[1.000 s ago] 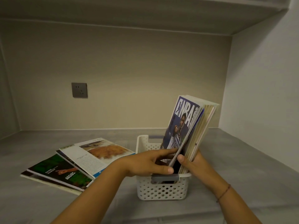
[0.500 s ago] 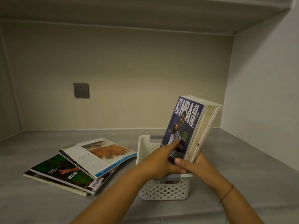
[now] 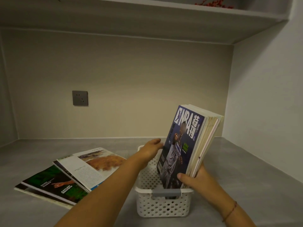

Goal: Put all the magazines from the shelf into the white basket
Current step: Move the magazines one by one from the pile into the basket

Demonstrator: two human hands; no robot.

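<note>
A white perforated basket (image 3: 164, 208) with a grey handle stands on the grey shelf. Several magazines stand upright in it, leaning right, with a blue NBA magazine (image 3: 182, 145) in front. My right hand (image 3: 196, 181) grips the lower edge of this standing bunch. My left hand (image 3: 151, 149) reaches over the basket's far left rim, fingers touching the NBA cover's left edge and holding nothing. To the left, a pile of magazines lies flat: a white one with an orange picture (image 3: 91, 166) on top, a green and black one (image 3: 54, 185) beneath.
The grey shelf surface (image 3: 237, 169) runs to a beige back wall with a grey socket (image 3: 80, 98). A white side wall closes the right. An upper shelf board (image 3: 147, 17) hangs overhead with something red on it.
My left hand has let go of the NBA magazine's lower part and moved up and back to its left edge. The magazines have settled more upright in the basket.
</note>
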